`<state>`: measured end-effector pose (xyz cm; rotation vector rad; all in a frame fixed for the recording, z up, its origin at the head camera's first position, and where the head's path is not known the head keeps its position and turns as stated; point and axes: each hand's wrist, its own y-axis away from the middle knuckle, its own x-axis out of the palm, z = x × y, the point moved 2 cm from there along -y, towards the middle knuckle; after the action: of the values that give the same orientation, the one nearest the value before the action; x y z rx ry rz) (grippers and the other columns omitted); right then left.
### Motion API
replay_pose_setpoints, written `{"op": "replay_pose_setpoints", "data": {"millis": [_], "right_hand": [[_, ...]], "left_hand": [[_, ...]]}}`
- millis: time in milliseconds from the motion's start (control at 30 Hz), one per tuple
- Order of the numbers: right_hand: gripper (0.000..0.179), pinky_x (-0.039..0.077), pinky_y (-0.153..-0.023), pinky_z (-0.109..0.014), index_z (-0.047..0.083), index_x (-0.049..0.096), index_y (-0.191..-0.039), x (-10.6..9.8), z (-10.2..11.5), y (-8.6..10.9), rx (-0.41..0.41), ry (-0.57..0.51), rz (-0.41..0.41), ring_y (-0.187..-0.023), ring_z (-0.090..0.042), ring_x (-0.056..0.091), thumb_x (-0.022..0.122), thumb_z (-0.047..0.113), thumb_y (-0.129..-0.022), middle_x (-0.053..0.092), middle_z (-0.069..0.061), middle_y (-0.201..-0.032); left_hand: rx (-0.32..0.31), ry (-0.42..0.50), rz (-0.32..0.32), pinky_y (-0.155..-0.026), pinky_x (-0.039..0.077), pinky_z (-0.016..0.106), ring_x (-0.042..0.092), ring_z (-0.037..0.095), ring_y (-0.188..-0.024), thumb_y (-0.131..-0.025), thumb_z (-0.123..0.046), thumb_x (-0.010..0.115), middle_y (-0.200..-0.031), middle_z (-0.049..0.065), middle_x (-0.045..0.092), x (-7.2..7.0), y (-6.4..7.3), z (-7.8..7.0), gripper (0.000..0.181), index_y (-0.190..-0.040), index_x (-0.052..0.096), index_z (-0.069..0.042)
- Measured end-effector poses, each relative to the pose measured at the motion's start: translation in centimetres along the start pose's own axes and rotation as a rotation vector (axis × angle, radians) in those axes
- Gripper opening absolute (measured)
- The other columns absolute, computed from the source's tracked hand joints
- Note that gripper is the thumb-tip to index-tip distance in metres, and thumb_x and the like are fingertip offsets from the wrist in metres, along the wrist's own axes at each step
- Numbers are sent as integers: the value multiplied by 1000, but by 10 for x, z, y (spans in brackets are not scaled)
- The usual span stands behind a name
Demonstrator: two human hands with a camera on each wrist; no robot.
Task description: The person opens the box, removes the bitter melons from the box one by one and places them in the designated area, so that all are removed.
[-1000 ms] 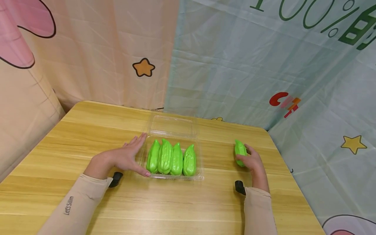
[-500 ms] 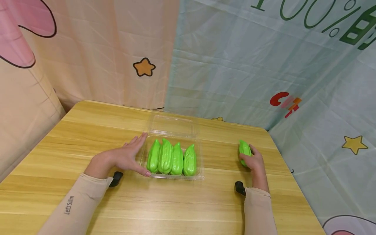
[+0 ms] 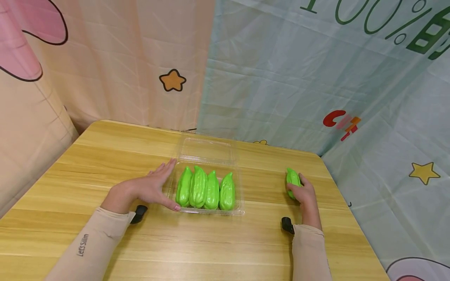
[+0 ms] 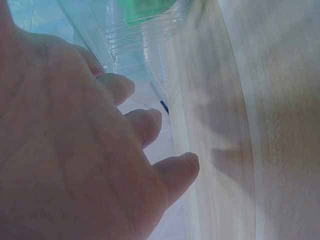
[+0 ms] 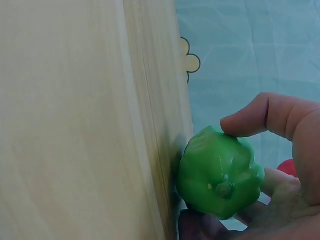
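Note:
A clear plastic clamshell box (image 3: 242,203) stands mid-table with its lid (image 3: 206,148) folded back. Inside it several shiny green toy bitter melons (image 3: 198,187) lie side by side, with a gap before the rightmost one (image 3: 227,192). My left hand (image 3: 149,189) spreads along the box's left side, thumb at the near corner and fingertips toward the far corner. In the left wrist view its fingers (image 4: 177,172) reach out beside the box wall. Off to the right, my right hand (image 3: 305,190) grips another bitter melon (image 5: 220,175) between thumb and fingers, low at the table surface.
The wooden table (image 3: 211,249) has rounded far corners and ends close to a printed curtain (image 3: 267,78) at the back and right. Another curtain side hangs at the left. Black wrist-camera mounts (image 3: 287,225) jut inward from both sleeves.
My right hand has moved slightly to the right with the bitter melon, then held steady. My left hand and the box stay where they were.

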<state>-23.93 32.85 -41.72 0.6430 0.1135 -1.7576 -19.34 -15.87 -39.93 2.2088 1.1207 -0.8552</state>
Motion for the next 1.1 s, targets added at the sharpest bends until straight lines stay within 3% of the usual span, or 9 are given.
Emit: {"op": "replay_pose_setpoints", "data": {"millis": [267,567,1100], "right_hand": [[93,28,-113,-49,16,3,-163,-1,-3,-2,-2,-1,19,-144,-41,20,66,19,-94,2,-23,-166],[109,20,-119,-53,19,-5,-162,-4,0,-3,-42,30,8,-150,-43,7,75,22,-90,1,-20,-167],[106,27,-115,-58,24,5,-164,-3,46,28,-179,137,-46,-151,-37,13,79,34,-88,9,-10,-168]], "left_hand": [[-11,-17,4,-113,-2,70,-11,43,-150,-67,-66,84,-166,18,-14,1,-2,1,148,-159,-15,-4],[-7,-4,9,-112,-1,71,-10,44,-149,-68,-64,85,-166,18,-14,0,-1,0,147,-159,-15,-4],[-11,5,10,-113,-2,70,-10,45,-149,-68,-62,86,-166,18,-14,-1,1,-1,147,-159,-15,-4]]}}
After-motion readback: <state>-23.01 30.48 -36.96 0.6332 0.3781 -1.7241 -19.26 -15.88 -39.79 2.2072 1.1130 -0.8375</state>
